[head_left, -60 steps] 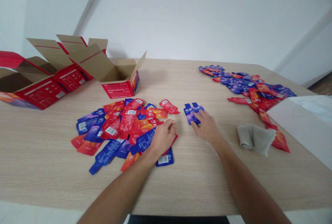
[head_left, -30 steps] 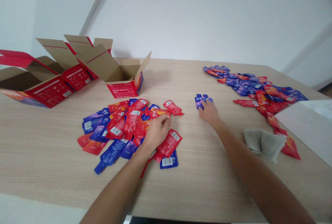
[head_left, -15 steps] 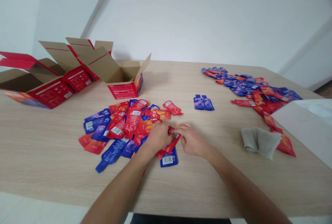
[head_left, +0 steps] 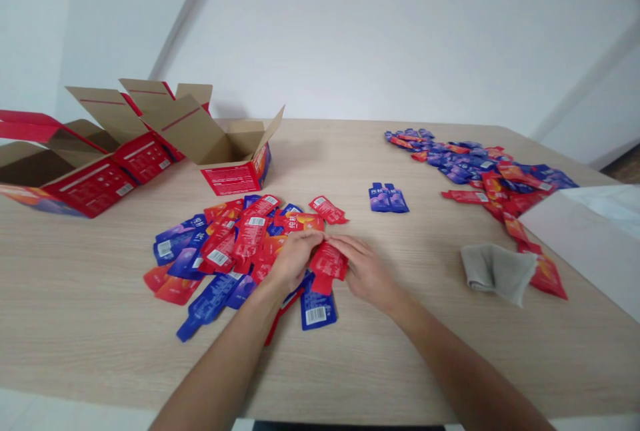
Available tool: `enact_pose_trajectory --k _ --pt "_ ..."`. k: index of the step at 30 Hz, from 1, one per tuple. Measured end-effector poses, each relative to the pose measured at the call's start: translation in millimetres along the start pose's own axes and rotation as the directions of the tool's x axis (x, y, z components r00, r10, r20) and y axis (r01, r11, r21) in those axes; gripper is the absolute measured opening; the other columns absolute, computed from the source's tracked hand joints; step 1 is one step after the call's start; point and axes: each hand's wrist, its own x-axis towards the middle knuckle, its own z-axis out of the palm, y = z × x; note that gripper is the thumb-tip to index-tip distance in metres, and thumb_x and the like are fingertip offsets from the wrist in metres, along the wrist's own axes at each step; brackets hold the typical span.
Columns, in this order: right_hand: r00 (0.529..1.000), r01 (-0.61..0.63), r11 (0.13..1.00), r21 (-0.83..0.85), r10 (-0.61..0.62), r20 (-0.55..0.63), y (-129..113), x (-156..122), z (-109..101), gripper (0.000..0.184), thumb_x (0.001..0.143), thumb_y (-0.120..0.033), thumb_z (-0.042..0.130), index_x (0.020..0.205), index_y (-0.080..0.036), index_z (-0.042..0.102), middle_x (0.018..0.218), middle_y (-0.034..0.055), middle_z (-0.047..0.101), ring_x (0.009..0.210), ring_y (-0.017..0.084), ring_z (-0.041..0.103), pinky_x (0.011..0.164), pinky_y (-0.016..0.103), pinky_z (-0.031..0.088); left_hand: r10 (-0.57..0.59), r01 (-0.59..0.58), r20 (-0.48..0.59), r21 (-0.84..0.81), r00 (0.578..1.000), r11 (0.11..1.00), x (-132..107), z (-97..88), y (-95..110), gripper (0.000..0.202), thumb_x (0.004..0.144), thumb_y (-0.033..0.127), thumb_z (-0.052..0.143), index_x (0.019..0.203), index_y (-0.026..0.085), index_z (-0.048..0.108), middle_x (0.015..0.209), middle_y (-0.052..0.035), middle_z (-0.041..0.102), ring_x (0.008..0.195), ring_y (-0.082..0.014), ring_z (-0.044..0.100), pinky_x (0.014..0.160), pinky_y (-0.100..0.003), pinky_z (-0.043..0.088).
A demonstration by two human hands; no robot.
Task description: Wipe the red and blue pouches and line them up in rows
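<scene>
Red sachet [head_left: 329, 264] you hold: creased plastic-looking film, glossy | blue sachets [head_left: 382, 200] before you: smooth film, slight sheen | your tabletop [head_left: 360, 364]: matt pale wood grain | boxes [head_left: 233, 179]: printed card, raw matt brown inside | cloth [head_left: 497, 271]: grey, matt, woven-looking | wall [head_left: 400, 31] facing you: smooth, matt

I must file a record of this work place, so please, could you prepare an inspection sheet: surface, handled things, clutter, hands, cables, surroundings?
Surface: pale wood-grain table; no spill seen.
Handled things: red pouch between the hands; loose red-and-blue pile mostly to its left; blue pouch pair lying flat beyond.
Clutter: grey cloth at right; mixed heap farther off at right; open boxes at left.
Hands: left hand and right hand meet at the red pouch's upper edge, both gripping it.
Cables: nothing seen.
Surroundings: white wall behind; white object at right, unidentifiable.
</scene>
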Motion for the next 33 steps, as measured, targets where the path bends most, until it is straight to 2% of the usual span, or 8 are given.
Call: enact_pose_trajectory --k 3,6,9,17,21,26,29,33 --pt "0.967 -0.203 0.968 0.146 0.222 -0.123 -1.6 1.0 -2.7 0.027 0.099 -0.034 0.049 0.116 -0.022 0.067 0.108 0.0093 0.073 0.102 0.024 0.067 0.093 0.041 0.052 0.01 -0.011 0.006 0.017 1.0 1.0 -2.0 1.6 5.3 0.033 0.087 0.043 0.048 0.081 0.015 0.064 0.073 -0.0055 0.063 0.061 -0.0164 0.06 0.056 -0.029 0.046" --pt "0.903 -0.345 0.834 0.431 0.42 -0.091 -4.4 1.3 0.3 0.037 0.097 -0.049 0.052 0.116 -0.02 0.062 0.092 0.0061 0.073 0.079 0.022 0.069 0.072 0.034 0.056 0.2 -0.18 -0.045 0.272 0.979 0.945 -4.8 7.0 3.0 0.038 0.091 0.048 0.046 0.075 0.017 0.061 0.076 -0.0047 0.062 0.068 -0.0162 0.058 0.057 -0.027 0.042" --pt "0.893 -0.343 0.72 0.604 0.45 -0.029 -9.7 2.0 4.7 0.042 0.094 -0.055 0.053 0.118 -0.02 0.057 0.091 0.0039 0.071 0.071 0.019 0.067 0.064 0.03 0.053 0.346 -0.284 -0.062 0.448 0.936 0.848 -8.6 18.7 -6.6 0.038 0.096 0.05 0.044 0.078 0.019 0.056 0.077 -0.0013 0.06 0.072 -0.0151 0.054 0.065 -0.027 0.041" --pt "0.771 -0.412 0.819 0.4 0.547 -0.327 -20.4 2.6 5.0 0.048 0.101 -0.058 0.032 0.082 -0.022 0.056 0.073 0.0013 0.063 0.067 0.017 0.056 0.061 0.027 0.042 0.412 -0.3 -0.048 0.61 0.91 0.734 -19.6 42.3 -22.5 0.044 0.1 0.046 0.038 0.065 0.021 0.044 0.059 0.0031 0.046 0.055 -0.012 0.045 0.057 -0.027 0.029" --pt "0.809 -0.41 0.852 0.327 0.505 -0.302 -21.2 1.3 3.0 0.047 0.102 -0.057 0.031 0.082 -0.022 0.056 0.072 0.0014 0.062 0.066 0.017 0.055 0.061 0.028 0.04 0.366 -0.275 -0.062 0.546 0.929 0.792 -23.6 42.9 -16.8 0.046 0.098 0.05 0.041 0.065 0.02 0.047 0.058 0.0036 0.047 0.056 -0.0121 0.044 0.056 -0.026 0.029" --pt "0.903 -0.332 0.895 0.297 0.393 -0.172 -25.4 -0.6 7.3 0.04 0.103 -0.051 0.032 0.088 -0.023 0.057 0.076 0.0016 0.062 0.068 0.018 0.056 0.064 0.029 0.038 0.452 -0.359 -0.124 0.442 0.883 0.822 -18.5 37.1 -12.1 0.033 0.099 0.046 0.042 0.08 0.021 0.05 0.073 0.0034 0.051 0.069 -0.0128 0.048 0.065 -0.024 0.038" --pt "0.893 -0.356 0.887 0.295 0.416 -0.172 -26.3 -0.7 9.1 0.04 0.101 -0.052 0.037 0.077 -0.023 0.052 0.065 -0.0021 0.055 0.06 0.015 0.048 0.058 0.027 0.033 0.468 -0.364 -0.147 0.446 0.871 0.818 -14.9 34.2 -15.5 0.035 0.099 0.045 0.041 0.075 0.021 0.045 0.071 0.0034 0.048 0.068 -0.0128 0.045 0.064 -0.024 0.038" --pt "0.862 -0.382 0.872 0.306 0.456 -0.223 -24.2 0.6 4.9 0.041 0.1 -0.051 0.04 0.071 -0.023 0.046 0.06 -0.0048 0.047 0.058 0.013 0.044 0.055 0.026 0.031 0.438 -0.355 -0.051 0.507 0.897 0.785 -15.8 35.4 -20.3 0.034 0.099 0.045 0.042 0.078 0.02 0.049 0.071 0.0029 0.051 0.068 -0.0132 0.048 0.067 -0.025 0.037"
